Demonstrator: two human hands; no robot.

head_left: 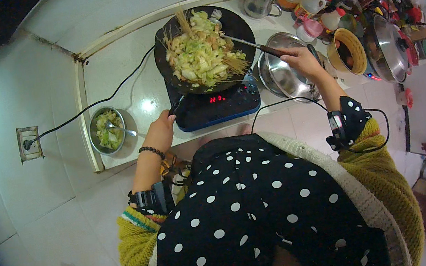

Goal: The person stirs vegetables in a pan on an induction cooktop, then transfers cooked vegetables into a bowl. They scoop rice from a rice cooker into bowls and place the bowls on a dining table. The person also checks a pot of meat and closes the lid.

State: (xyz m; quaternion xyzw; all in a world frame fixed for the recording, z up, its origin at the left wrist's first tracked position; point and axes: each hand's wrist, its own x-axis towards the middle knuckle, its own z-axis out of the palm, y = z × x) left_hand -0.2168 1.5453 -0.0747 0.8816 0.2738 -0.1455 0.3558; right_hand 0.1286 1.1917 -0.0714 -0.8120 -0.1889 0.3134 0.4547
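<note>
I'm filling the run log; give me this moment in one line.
left hand: grips wok handle | right hand: holds spatula | wok: on cooker, heaped with chopped greens | bowl: left of cooker, spoon inside

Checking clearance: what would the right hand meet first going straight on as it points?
Likely the wok; depth is unclear, so the right hand might clear its rim and meet the chopped food.

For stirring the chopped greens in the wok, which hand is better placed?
Probably the right hand: it grips the long-handled utensil, whose metal shaft reaches over the wok. The left hand holds the wok handle.
</note>
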